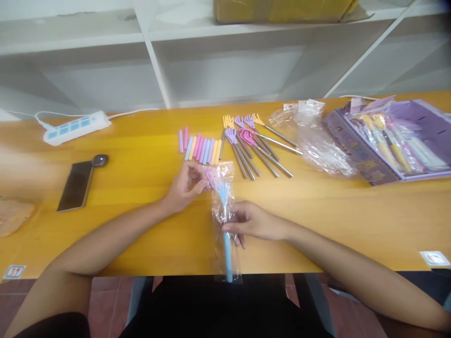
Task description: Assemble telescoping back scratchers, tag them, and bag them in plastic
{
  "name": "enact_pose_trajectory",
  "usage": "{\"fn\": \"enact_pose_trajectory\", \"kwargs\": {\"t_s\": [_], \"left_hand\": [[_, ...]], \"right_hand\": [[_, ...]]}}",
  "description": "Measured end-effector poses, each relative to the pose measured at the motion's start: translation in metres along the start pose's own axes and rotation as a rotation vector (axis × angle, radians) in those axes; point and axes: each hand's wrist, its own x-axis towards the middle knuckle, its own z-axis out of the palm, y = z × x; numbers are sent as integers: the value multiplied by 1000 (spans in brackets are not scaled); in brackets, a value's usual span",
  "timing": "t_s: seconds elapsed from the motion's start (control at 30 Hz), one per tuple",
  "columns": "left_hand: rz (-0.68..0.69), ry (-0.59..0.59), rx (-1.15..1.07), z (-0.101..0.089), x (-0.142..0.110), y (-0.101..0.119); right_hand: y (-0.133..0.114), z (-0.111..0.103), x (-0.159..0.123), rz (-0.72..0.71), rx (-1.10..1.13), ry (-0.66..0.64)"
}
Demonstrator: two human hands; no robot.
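Observation:
A blue back scratcher (228, 253) lies inside a transparent plastic bag (217, 263), its claw end pointing away from me and its handle towards the table's front edge. My right hand (252, 221) is closed around the middle of the bag and the scratcher's shaft. At the bag's upper left, my left hand (185, 187) pinches a small pink patterned card (210, 176). Whether the card is partly inside the bag I cannot tell. Just beyond are several coloured handle tubes (202, 149) in a row. Several back scratchers with bare metal shafts (252, 138) lie right of them.
A heap of transparent plastic bags (317, 145) lies at the right, beside a purple box (373, 164) of bagged scratchers. On the left are a white power strip (77, 127), a phone (75, 185) and a dark mouse (100, 160). Shelving with a cardboard box (282, 10) stands behind.

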Motion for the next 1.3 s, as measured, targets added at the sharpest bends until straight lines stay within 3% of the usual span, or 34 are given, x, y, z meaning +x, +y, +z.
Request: {"fn": "enact_pose_trajectory", "kwargs": {"t_s": [0.13,0.23,0.3,0.37,0.47,0.53,0.67,0.8,0.93,1.13,1.3], "left_hand": [[126,-47,130,6,-1,-3],[139,-125,263,10,-5,3],[121,-114,300,10,-5,7],[96,-93,304,9,-3,9],[59,-137,259,8,0,9],[32,-207,195,8,1,10],[24,-319,157,12,-1,12],[-25,-335,151,15,-4,12],[-117,-293,78,14,-6,7],[-143,-177,57,13,-6,8],[-112,-94,-103,17,-7,2]], "right_hand": [[-2,7,-2,2,-166,-58],[-3,4,-5,-17,-269,-110],[-2,-2,-5,-63,-304,-86],[1,-12,-2,-202,-422,94],[5,-31,11,-456,-691,509],[5,-43,24,-523,-811,658],[-1,-55,51,-427,-1102,734],[-8,-54,61,-229,-1370,683],[-8,-54,58,-223,-1365,652],[0,-66,59,-407,-1087,723],[3,-69,62,-537,-872,760]]}}
